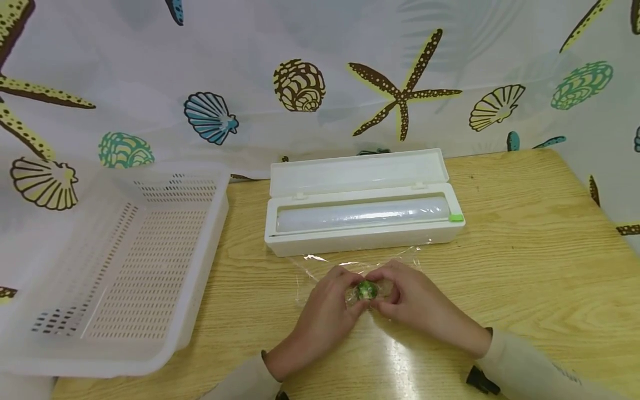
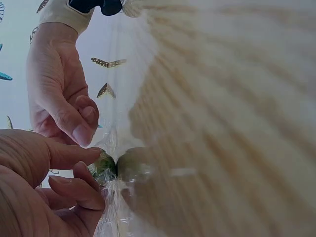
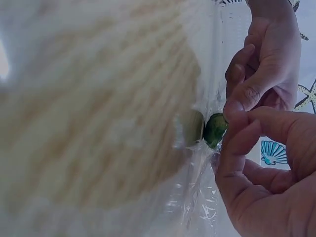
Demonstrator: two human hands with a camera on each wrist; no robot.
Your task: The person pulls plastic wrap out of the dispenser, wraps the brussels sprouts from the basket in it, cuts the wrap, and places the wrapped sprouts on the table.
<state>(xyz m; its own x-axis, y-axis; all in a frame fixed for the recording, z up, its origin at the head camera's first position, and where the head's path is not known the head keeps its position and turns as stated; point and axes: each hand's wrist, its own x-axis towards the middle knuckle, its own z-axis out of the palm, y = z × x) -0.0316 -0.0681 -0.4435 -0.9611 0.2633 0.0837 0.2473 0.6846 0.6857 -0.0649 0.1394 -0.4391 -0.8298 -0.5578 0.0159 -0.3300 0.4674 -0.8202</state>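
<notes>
On the table lies a small round green vegetable (image 1: 367, 290), mottled with paler patches, on a sheet of clear cling film (image 1: 320, 272). My left hand (image 1: 330, 308) curves in from its left side, thumb and fingers pinching the film close against it. From the other side my right hand (image 1: 412, 297) does the same, its fingertips nearly meeting the left ones. The left wrist view has the vegetable (image 2: 103, 167) partly hidden behind the left thumb and fingers. Crumpled film (image 3: 202, 202) shows beside the right fingers in the right wrist view.
Just beyond the hands stands a white cling film box (image 1: 365, 241), lid (image 1: 360, 169) raised, with a film roll (image 1: 362, 214) inside and a green slider (image 1: 456, 218) at its right end. A white plastic basket (image 1: 200, 278) is at left. A patterned cloth (image 1: 330, 128) hangs behind.
</notes>
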